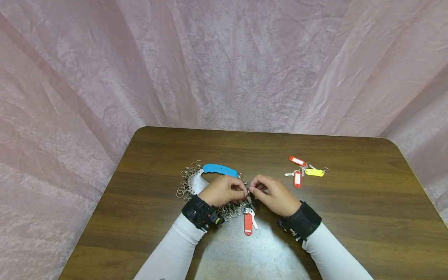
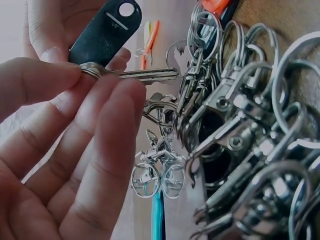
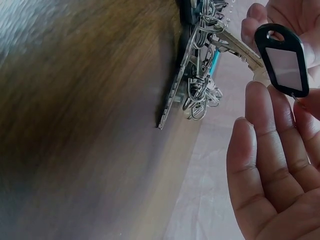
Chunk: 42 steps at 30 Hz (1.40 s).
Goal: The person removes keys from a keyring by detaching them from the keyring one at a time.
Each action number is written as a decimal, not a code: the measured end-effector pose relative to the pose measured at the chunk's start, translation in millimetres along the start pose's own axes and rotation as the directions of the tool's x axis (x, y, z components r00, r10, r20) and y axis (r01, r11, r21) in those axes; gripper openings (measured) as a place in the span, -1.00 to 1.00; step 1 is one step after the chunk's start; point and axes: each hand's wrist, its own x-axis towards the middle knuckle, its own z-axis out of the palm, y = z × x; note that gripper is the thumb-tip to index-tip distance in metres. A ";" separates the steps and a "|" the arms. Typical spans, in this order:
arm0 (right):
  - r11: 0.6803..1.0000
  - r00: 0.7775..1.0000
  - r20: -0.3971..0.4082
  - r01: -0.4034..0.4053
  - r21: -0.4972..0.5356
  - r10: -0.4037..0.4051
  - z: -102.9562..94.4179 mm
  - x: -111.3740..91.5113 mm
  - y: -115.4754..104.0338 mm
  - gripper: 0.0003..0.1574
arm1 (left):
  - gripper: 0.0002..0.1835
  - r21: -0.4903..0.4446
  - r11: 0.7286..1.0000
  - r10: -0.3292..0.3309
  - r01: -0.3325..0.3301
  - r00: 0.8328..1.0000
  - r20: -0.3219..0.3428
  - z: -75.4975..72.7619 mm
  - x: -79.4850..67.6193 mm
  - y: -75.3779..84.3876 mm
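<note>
A small split ring (image 2: 91, 69) carrying a key (image 2: 150, 75) and a black key tag (image 3: 286, 60) is between the two hands. My left hand (image 1: 222, 190) pinches the ring between thumb and fingers. From the other side my right hand (image 1: 276, 196) pinches it too, its other fingers extended in the right wrist view. Below and beside them lies a metal key holder (image 1: 197, 182) with a blue handle (image 1: 219, 169), its curved edge lined with snap hooks and rings (image 2: 240, 110). The left hand partly covers it. A red key tag (image 1: 248, 224) with a key hangs at its near right edge.
Farther right on the wooden table (image 1: 367, 194) lie two red key tags (image 1: 297, 179) and a yellow key tag (image 1: 314, 172) with keys. Pink curtains (image 1: 224, 62) hang behind the table's far edge.
</note>
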 end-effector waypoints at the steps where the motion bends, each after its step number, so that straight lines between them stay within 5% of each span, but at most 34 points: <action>1: 1.000 1.000 0.000 -0.002 0.002 0.002 0.0 -0.1 -0.1 -0.94 | -0.96 0.010 1.000 -0.001 0.001 1.000 -0.004 -0.3 -0.1 -0.1; 10: 1.000 1.000 0.003 0.000 0.021 0.000 0.1 0.0 -0.6 -0.91 | -0.93 0.024 1.000 0.004 -0.002 0.996 -0.093 -0.7 2.6 -2.0; 19: 1.000 1.000 0.002 -0.001 0.015 0.001 1.0 0.7 -0.7 -0.89 | -0.96 0.139 0.990 0.039 -0.021 0.991 -0.130 2.4 5.9 -6.3; 42: 1.000 0.999 -0.031 -0.015 -0.013 0.015 2.4 -0.3 0.9 -0.94 | -0.94 0.157 0.987 0.073 -0.039 0.973 -0.220 4.2 7.5 -7.2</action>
